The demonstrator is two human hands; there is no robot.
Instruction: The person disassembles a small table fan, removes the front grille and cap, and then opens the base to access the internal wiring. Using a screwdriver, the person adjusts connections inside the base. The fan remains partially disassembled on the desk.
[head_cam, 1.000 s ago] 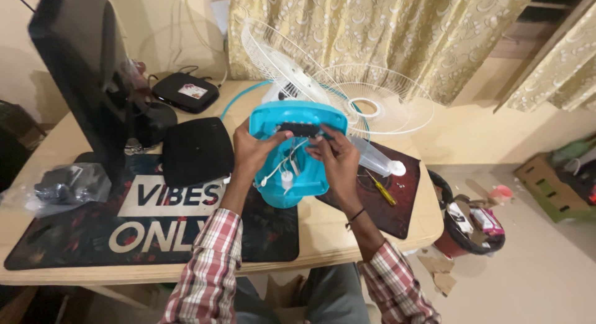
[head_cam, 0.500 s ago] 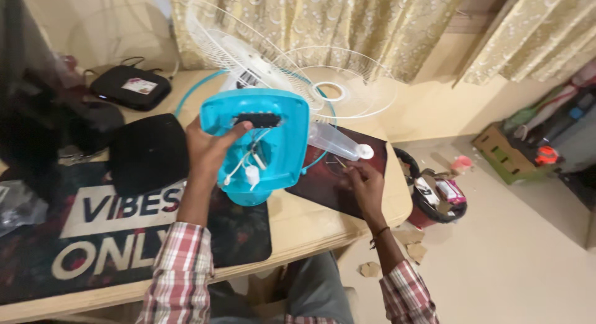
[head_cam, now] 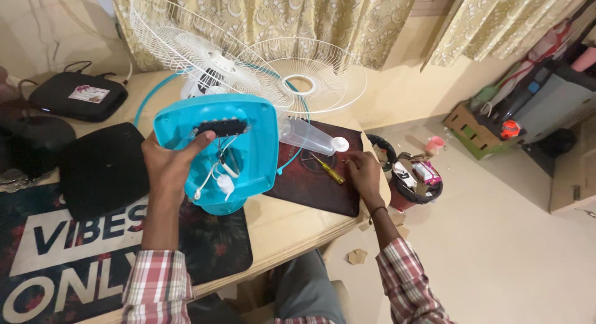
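Left hand (head_cam: pixel 166 165) gripping smooth blue plastic fan base (head_cam: pixel 239 147), thumb curling over its rim, white wires dangling. Right hand (head_cam: pixel 365 175) reaching, fingers loosely bent, holding nothing, beside yellow-handled screwdriver (head_cam: pixel 328 168) lying on dark mat (head_cam: pixel 320 181).

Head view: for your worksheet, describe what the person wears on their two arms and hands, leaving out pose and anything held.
Both arms wear long sleeves in a red, white and dark plaid check, pushed up short of the wrists. The left hand is bare, with no ring or band visible. The right hand is bare too, but a thin dark band circles its wrist.
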